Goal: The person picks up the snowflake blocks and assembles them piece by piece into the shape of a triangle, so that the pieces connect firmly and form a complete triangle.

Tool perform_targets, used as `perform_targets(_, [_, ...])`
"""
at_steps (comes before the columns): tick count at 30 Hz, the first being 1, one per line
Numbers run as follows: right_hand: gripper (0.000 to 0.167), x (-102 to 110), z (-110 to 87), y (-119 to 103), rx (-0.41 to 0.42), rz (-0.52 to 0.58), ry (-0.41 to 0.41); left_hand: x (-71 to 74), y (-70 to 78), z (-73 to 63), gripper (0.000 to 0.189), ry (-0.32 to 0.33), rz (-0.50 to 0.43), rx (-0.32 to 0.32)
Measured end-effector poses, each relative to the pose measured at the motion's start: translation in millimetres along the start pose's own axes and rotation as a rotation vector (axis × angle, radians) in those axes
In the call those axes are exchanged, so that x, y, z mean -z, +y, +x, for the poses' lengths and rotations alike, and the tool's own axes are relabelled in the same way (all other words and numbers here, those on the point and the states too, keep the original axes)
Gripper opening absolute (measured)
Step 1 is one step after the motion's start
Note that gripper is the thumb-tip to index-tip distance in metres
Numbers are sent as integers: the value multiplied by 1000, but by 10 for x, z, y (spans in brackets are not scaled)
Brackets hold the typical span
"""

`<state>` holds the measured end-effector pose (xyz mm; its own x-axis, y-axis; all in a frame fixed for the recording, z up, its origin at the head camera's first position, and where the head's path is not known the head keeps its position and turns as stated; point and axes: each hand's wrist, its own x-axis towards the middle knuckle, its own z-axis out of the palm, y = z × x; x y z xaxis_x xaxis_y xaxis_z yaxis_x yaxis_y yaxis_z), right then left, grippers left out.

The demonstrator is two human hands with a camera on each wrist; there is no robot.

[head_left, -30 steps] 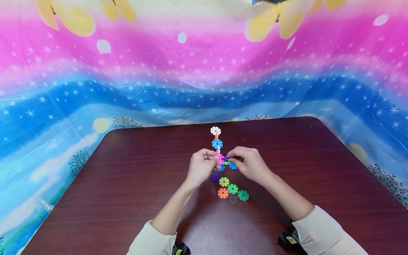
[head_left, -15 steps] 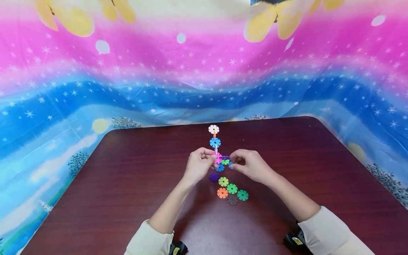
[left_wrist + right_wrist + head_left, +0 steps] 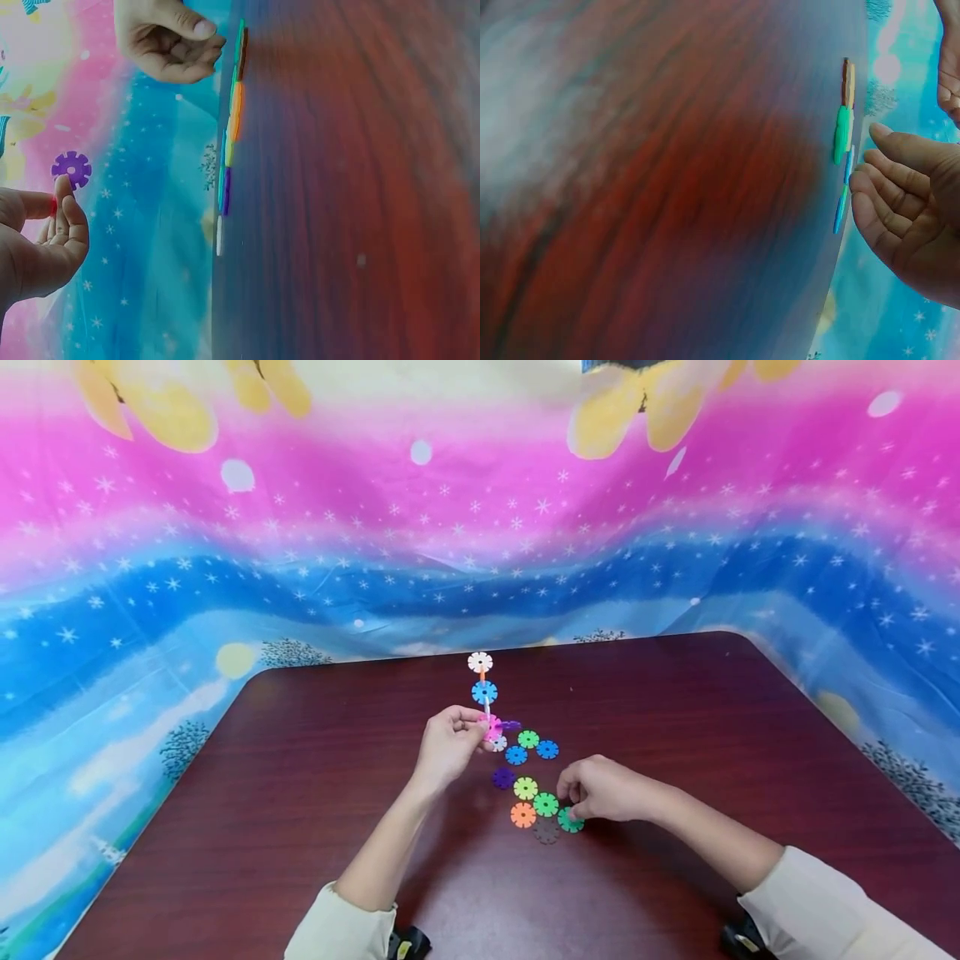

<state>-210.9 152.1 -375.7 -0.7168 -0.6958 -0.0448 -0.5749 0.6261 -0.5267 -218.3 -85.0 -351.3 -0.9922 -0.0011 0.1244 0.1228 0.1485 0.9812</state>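
Note:
My left hand (image 3: pixel 448 745) pinches a pink notched disc (image 3: pixel 491 725) between thumb and fingertips. Linked to it is a chain of plastic snowflake discs: a white one edge-on, a blue disc (image 3: pixel 484 692), an orange one edge-on and a white disc (image 3: pixel 480 662) at the far end. A purple disc (image 3: pixel 72 170) juts from the pink one's side. Low over the table, my right hand (image 3: pixel 611 789) has its fingertips at a dark green disc (image 3: pixel 572 820), partly covering it. In the right wrist view those fingers are loosely bent, with nothing between them.
Several loose discs lie flat on the brown table (image 3: pixel 300 827), among them a blue disc (image 3: pixel 547 749), a yellow-green disc (image 3: pixel 526 788), an orange disc (image 3: pixel 522 815) and a dark brown disc (image 3: pixel 547 831). A patterned cloth (image 3: pixel 480 518) surrounds the table's far sides.
My right hand has let go of the purple disc, now joined to the pink one, and has moved down and right to the dark green disc. My left hand has shifted slightly left with the chain.

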Motion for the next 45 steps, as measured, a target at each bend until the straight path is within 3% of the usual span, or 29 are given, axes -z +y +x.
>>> perform_targets(9, [23, -62, -28, -36, -49, -102, -68, 36, 17, -8, 13, 2, -19, 14])
perform_targets(14, [24, -83, -28, -33, -42, -104, -55, 43, 19, -14, 14, 2, -15, 14])
perform_targets(24, [25, -29, -71, 32, -44, 10, -15, 30, 17, -21, 14, -9, -12, 21])
perform_targets(32, [16, 25, -98, 109, -10, 222, -68, 4, 8, -19, 14, -24, -19, 15])
perform_targets(35, [12, 48, -85, 111, -26, 300, 4, -10, 1, -21, 15, -35, -27, 11])
perform_targets(39, [5, 73, -48, 82, -100, 449, 177, -24, 0, -27, 14, -40, -30, 21])
perform_targets(45, [14, 94, 29, -7, -205, 698, 380, -53, -6, -42, 15, -68, -36, 25])
